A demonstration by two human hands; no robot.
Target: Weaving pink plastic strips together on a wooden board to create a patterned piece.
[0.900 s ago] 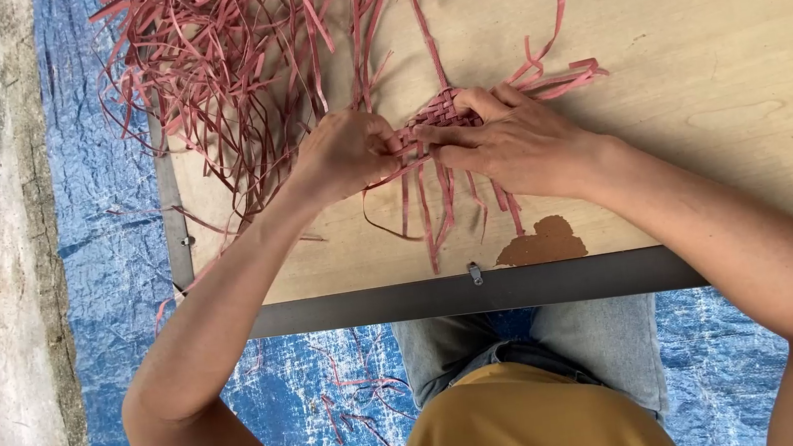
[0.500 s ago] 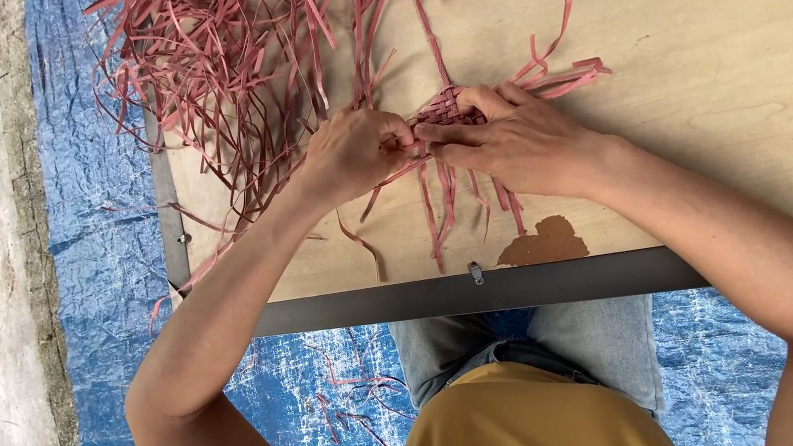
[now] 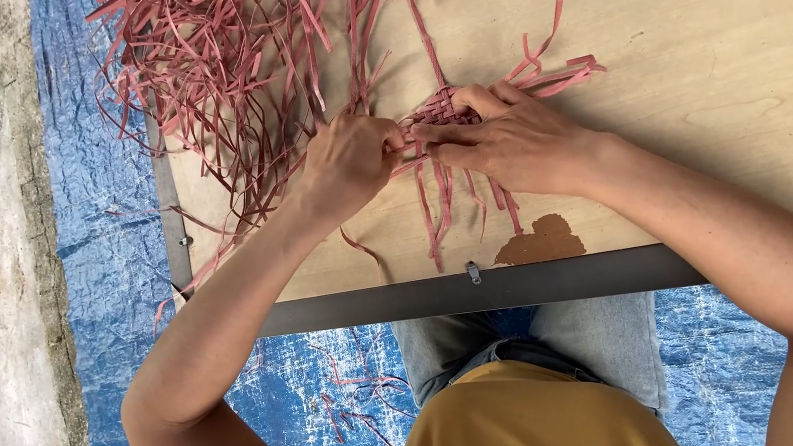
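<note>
Both forearms reach forward and converge. Left hand (image 3: 348, 158) is curled, fingertips pinched. Right hand (image 3: 507, 139) lies palm down, fingers extended toward the left, fingertips meeting.

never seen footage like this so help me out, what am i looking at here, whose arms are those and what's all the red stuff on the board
There is no machine here. The picture comes from a camera worn on a person's head, looking straight down, so the two bare arms reaching in from the bottom are that person's own. The yellow shirt and grey trousers at the bottom edge are theirs too.

In front of them lies a wooden board with a dark metal edge, over a blue tarp. Spread on the board is a big loose tangle of thin red strips.

The left hand and right hand meet in the middle, both pinching a small woven patch made of the same strips, with loose ends hanging out below it. A brown stain marks the board near its edge.
</note>
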